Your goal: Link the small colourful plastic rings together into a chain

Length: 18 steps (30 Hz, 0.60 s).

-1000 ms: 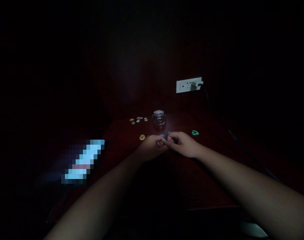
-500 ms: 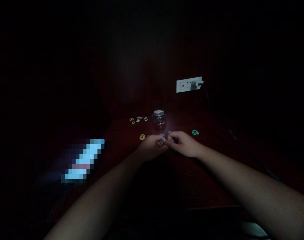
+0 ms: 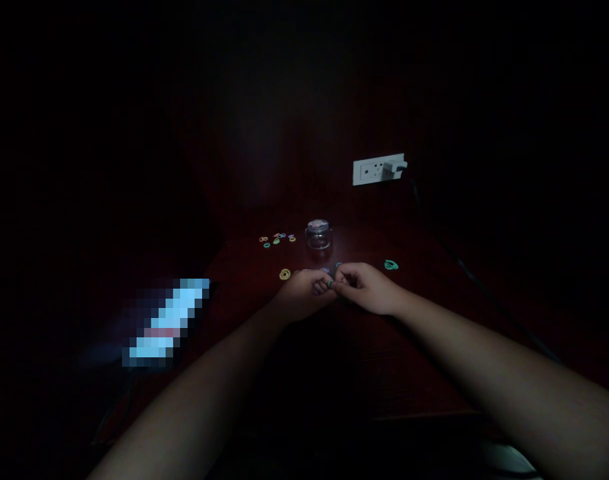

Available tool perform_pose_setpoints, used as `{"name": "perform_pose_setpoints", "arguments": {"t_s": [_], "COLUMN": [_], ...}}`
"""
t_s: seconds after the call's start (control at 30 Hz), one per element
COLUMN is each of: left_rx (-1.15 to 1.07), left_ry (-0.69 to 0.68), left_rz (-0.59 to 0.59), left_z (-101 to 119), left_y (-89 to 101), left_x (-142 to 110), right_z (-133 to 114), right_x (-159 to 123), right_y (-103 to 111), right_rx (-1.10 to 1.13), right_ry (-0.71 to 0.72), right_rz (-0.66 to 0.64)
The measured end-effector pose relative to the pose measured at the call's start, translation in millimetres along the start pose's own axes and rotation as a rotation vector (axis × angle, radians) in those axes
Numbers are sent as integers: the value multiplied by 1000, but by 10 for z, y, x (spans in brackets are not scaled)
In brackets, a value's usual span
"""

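My left hand point(image 3: 304, 291) and my right hand point(image 3: 368, 288) meet over the dark red table. The fingers of both are closed on a small green hair tie point(image 3: 329, 284), only a bit of which shows between the fingertips. Just behind the hands lie a purple hair tie point(image 3: 325, 271) and a blue one point(image 3: 339, 265), partly covered by my fingers. Left of them is a yellow hair tie pile point(image 3: 285, 274). To the right lie green hair ties point(image 3: 391, 265). Beyond the hands stands a clear jar point(image 3: 319, 239) with its lid on.
Several loose coloured hair ties point(image 3: 277, 241) lie left of the jar. At the left edge of the table is a glowing, pixelated screen point(image 3: 169, 323). A wall socket point(image 3: 371, 171) holds a plug, and a dark cable point(image 3: 467, 272) runs along the right. The room is very dim.
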<state>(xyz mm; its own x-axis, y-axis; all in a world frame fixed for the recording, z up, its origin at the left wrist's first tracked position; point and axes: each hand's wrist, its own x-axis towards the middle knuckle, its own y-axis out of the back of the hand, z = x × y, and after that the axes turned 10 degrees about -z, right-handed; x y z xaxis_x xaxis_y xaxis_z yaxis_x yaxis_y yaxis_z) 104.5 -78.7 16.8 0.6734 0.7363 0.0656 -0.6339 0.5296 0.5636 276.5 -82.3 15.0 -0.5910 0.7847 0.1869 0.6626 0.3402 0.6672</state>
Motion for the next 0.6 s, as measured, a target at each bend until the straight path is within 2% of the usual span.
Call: {"name": "perform_pose_setpoints", "arguments": {"t_s": [0.6], "left_rx": [67], "left_ry": [-14], "left_rz": [8], "left_z": [-41], "left_y": [10], "left_x": [9], "right_z": [4], "right_x": [5], "right_y": [-1], "right_rx": [-1], "right_ry": [-4], "right_rz": [7]}}
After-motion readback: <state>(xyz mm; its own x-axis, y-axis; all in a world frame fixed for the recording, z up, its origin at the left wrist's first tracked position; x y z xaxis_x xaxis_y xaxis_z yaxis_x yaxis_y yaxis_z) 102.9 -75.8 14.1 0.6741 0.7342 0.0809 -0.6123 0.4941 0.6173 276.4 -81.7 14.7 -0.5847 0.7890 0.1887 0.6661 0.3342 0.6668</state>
